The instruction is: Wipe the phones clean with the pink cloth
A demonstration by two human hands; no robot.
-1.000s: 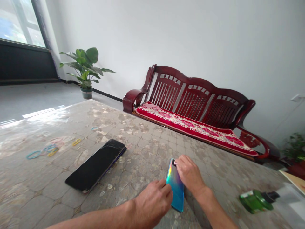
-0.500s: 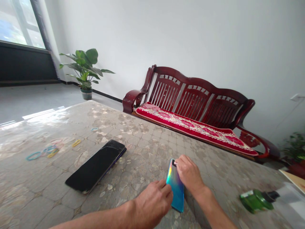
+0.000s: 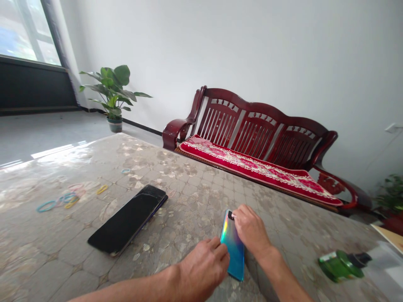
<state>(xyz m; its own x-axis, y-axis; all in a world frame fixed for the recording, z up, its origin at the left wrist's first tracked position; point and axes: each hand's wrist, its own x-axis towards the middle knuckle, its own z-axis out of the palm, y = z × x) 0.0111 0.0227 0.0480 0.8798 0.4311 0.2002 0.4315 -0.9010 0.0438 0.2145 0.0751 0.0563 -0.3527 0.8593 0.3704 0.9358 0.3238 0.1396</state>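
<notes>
A phone with a shiny blue-green back [image 3: 232,245] lies face down on the patterned table [image 3: 195,197]. My left hand [image 3: 203,270] rests curled against its near left edge, steadying it. My right hand [image 3: 250,230] is closed over its far end, fingertips pinched on something small and white I cannot make out, pressed by the dark camera spot. A second phone with a black screen [image 3: 127,219] lies flat to the left, apart from both hands.
Several coloured rubber bands [image 3: 67,197] are scattered at the table's left. A green bottle [image 3: 341,265] lies on its side at the right. Behind the table stands a red wooden bench [image 3: 252,138] with a cushion, and a potted plant [image 3: 111,94] by the wall.
Almost nothing differs. Both hands stay on the blue-green phone; the view has shifted very slightly.
</notes>
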